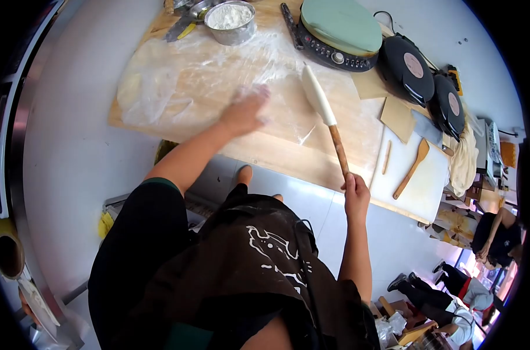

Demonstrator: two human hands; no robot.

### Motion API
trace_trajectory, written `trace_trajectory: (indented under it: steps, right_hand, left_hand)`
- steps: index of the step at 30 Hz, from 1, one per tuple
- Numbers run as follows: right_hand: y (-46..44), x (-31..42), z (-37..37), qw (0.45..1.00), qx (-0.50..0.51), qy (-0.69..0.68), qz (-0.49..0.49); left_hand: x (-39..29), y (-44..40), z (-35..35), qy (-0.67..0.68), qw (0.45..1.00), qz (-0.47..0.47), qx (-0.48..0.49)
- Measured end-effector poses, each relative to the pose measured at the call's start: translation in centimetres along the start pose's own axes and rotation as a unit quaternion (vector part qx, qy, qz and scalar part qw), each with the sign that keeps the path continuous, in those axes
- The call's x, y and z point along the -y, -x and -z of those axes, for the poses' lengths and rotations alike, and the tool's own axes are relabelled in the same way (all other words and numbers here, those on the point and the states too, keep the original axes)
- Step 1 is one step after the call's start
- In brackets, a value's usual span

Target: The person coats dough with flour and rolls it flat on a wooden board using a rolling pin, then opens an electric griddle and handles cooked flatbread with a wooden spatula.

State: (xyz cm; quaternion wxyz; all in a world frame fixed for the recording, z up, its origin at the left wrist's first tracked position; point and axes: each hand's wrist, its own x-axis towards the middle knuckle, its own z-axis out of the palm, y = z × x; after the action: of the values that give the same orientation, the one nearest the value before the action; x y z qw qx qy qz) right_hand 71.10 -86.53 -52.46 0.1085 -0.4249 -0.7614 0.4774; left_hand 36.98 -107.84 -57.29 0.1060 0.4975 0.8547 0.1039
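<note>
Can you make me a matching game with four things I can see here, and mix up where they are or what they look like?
Things:
1. Metal bowl
2. Wooden spoon
3. Stick with a white end
4. Round lid

Places, colours and states:
A. Lying on the white board
B. Pale green
C. Held in the right hand
D. Holding white powder

Right pairs: 1-D, 2-A, 3-C, 4-B
</note>
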Motion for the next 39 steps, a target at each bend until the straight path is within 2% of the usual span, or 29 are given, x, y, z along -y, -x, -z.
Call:
trace_trajectory:
  steps: [3,5,6,7,9,12,14,16,20,22,23,25,27,28,30,31,34,37,39]
  right_hand:
    - [1.4,-1.4,2.0,0.998,-0.033,-0.026,-0.036]
    - [2.7,-2.4,2.8,0.995,-0.059,-0.041,-0.067]
    - [3.3,-2.8,3.2,0.993,-0.071,-0.042,-0.078]
    - [3.9,-3.2,3.7,0.992,-0.083,-0.042,-0.089]
    - [4.8,-4.0,4.3,0.988,-0.105,-0.044,-0.103]
    - [5.2,-5.4,4.7,0.982,-0.129,-0.071,-0.120]
    - [5.0,-5.8,5.0,0.979,-0.139,-0.080,-0.122]
    - [3.7,-7.5,4.8,0.983,-0.164,-0.043,-0.070]
    - [1.2,-7.0,2.3,0.980,-0.174,0.094,0.019]
    - [0.7,-6.4,-0.1,0.985,-0.144,0.082,0.048]
    - [1.0,-4.6,-1.1,0.988,-0.121,0.085,0.044]
    - [1.8,-3.4,-3.2,0.977,-0.123,0.140,0.108]
    - [3.2,-2.1,-4.5,0.969,-0.093,0.194,0.121]
    - [3.7,-1.8,-4.9,0.965,-0.085,0.207,0.134]
    - [4.6,-1.2,-5.3,0.956,-0.075,0.237,0.157]
    - [4.9,-1.3,-5.2,0.945,-0.081,0.255,0.189]
    - [5.8,-1.1,-4.8,0.943,-0.065,0.255,0.206]
    - [8.3,-2.4,-4.5,0.944,-0.006,0.257,0.208]
    - [9.7,-1.9,-4.5,0.944,0.035,0.262,0.196]
  left_hand:
    - [0.3,-1.3,0.2,-0.110,0.992,0.024,-0.054]
    - [-6.0,-0.9,-0.6,0.001,0.997,-0.070,0.023]
    - [-9.5,-1.2,-0.3,-0.026,0.982,-0.164,0.087]
    - [-11.0,-1.1,-2.7,-0.027,0.959,-0.278,0.054]
    - [-14.1,-4.1,-5.1,-0.047,0.960,-0.273,-0.028]
    - [-13.6,-11.7,-4.3,-0.112,0.987,-0.109,-0.022]
    - [-10.9,-15.1,-2.0,-0.074,0.994,0.061,-0.051]
    - [-6.6,-16.0,-0.3,-0.054,0.988,0.134,-0.043]
    - [2.1,-11.5,0.5,-0.070,0.973,0.216,-0.043]
    - [6.3,-8.6,1.1,-0.106,0.959,0.258,-0.046]
    - [8.4,-7.9,0.6,-0.126,0.957,0.253,-0.070]
    - [11.5,-7.4,-1.2,-0.161,0.950,0.241,-0.115]
    - [4.9,-7.3,2.5,-0.109,0.986,0.121,-0.048]
    - [2.1,-8.1,2.1,-0.054,0.996,0.034,-0.062]
    - [-2.8,-9.7,0.9,0.032,0.981,-0.179,-0.072]
    - [-4.9,-9.8,-0.1,0.016,0.966,-0.255,-0.048]
    - [-4.4,-7.9,-2.4,-0.019,0.958,-0.286,0.006]
    - [-1.0,-0.8,0.5,-0.045,0.959,-0.271,0.075]
    - [1.3,3.8,1.9,-0.017,0.957,-0.280,0.069]
